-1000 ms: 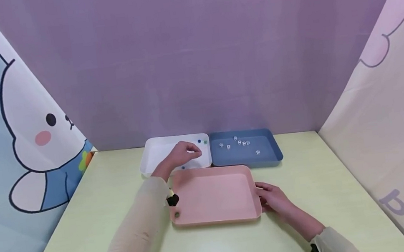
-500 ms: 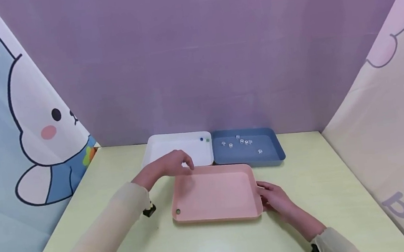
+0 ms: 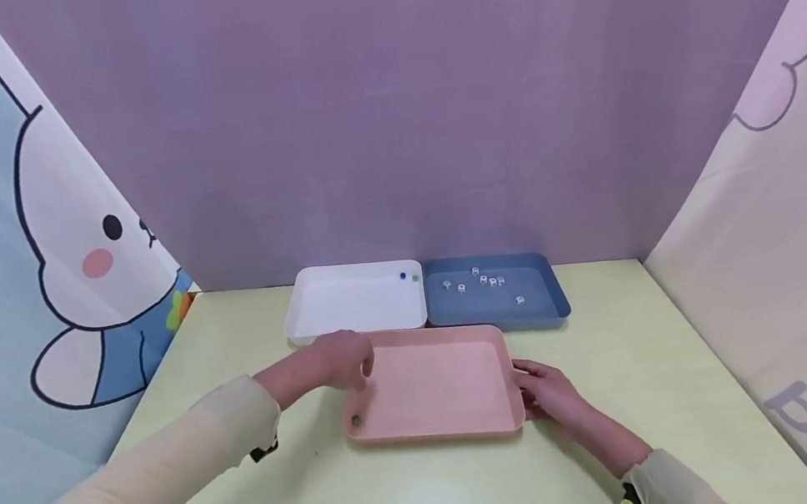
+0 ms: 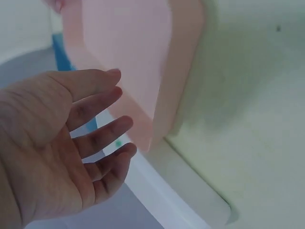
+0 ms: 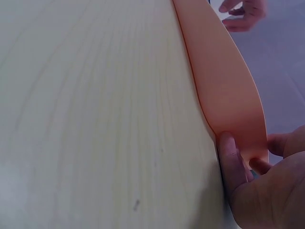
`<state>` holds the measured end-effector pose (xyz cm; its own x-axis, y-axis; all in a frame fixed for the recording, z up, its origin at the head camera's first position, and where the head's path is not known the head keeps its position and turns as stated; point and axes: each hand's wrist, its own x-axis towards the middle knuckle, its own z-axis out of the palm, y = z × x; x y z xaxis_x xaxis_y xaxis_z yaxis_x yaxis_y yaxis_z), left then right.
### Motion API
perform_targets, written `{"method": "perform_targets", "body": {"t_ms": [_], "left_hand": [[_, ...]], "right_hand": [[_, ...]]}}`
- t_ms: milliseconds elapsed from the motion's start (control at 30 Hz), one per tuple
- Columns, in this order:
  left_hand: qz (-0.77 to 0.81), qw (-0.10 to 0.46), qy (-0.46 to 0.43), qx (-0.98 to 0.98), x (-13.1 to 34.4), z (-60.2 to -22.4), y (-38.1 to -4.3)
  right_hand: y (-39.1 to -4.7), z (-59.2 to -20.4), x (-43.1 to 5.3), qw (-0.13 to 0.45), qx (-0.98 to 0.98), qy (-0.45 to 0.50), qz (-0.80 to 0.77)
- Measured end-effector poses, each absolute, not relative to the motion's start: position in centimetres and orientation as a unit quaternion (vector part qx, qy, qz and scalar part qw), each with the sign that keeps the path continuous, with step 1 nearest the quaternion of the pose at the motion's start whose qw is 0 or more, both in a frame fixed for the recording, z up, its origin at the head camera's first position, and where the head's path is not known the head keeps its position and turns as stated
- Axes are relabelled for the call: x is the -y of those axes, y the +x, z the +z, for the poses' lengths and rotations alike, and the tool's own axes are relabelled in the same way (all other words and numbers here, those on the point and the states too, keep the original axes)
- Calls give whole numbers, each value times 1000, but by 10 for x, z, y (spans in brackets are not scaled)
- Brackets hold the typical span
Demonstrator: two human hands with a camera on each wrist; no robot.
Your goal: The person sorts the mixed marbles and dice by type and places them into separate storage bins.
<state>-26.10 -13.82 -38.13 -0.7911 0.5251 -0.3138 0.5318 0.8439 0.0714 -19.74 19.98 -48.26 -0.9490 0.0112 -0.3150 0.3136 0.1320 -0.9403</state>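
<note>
A pink tray lies nearest the person, with a small greenish ball in its near left corner. Over this tray's left end hovers my left hand. Its fingers curve loosely and hold nothing, as the left wrist view shows of the same hand. My right hand grips the right edge of the tray. In the right wrist view, thumb and fingers of that hand pinch the tray's wall at a corner.
Behind the pink tray stand a white tray and, to its right, a blue tray. A blue ball and a green ball sit at the white tray's far right. Several white dice lie in the blue one. A purple backdrop rises behind.
My left hand has come back from over the white tray, toward the person and slightly left, to the pink tray's left end. The right hand has kept its grip on the pink tray.
</note>
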Motion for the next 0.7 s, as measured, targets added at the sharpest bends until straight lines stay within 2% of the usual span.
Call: {"method": "perform_targets", "body": {"t_ms": [200,533,700], "left_hand": [[-85,201,308,-926,125,-383,-239],[-192,162,369,-895,115,-393,-227],[-250,131,372,-884,113,-400,-224]], "right_hand": [[-201,-484,-201,114,-747,109,-646],[-202,-484,-201,109,-753,110,-639],[-204,-488,-202,109,-749,113,-643]]}}
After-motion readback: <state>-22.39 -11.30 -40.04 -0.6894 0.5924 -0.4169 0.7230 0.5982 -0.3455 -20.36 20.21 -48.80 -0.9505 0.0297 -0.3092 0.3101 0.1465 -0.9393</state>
